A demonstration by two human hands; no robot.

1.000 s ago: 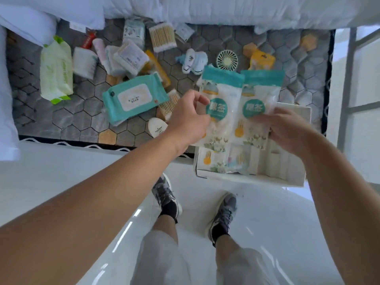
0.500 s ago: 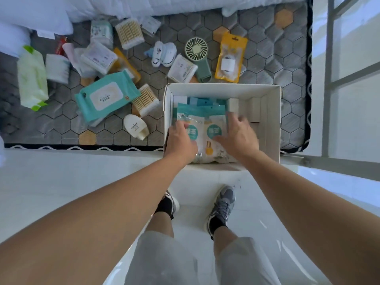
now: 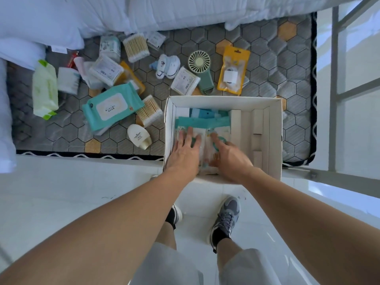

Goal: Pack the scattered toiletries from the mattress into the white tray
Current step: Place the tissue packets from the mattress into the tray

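Fingers [image 3: 190, 133] of the left hand [image 3: 183, 153] are spread flat, palm down, and are pressed on the left of two teal-topped cotton swab packets [image 3: 202, 125] inside the white tray [image 3: 274, 140]; nothing is gripped. The right hand [image 3: 231, 159] is likewise laid open on the right packet, with its fingers extended and not curled around anything. Both packets are laid side by side in the left part of the tray, and white upright dividers [image 3: 258, 124] are seen in its right part. The tray is set on the near edge of the mattress [image 3: 265, 64], partly overhanging the white floor [image 3: 61, 192]. Just left of the tray, a small white bottle [image 3: 138, 136], a box of wooden swabs [image 3: 149, 111] and a teal wet-wipe pack [image 3: 112, 105] are scattered. Beyond the tray, a green handheld fan [image 3: 199, 65] and a yellow pouch [image 3: 233, 69] are found. Farther left, a green-and-white wipe pack [image 3: 44, 87] is placed near the white bedding [image 3: 144, 11].
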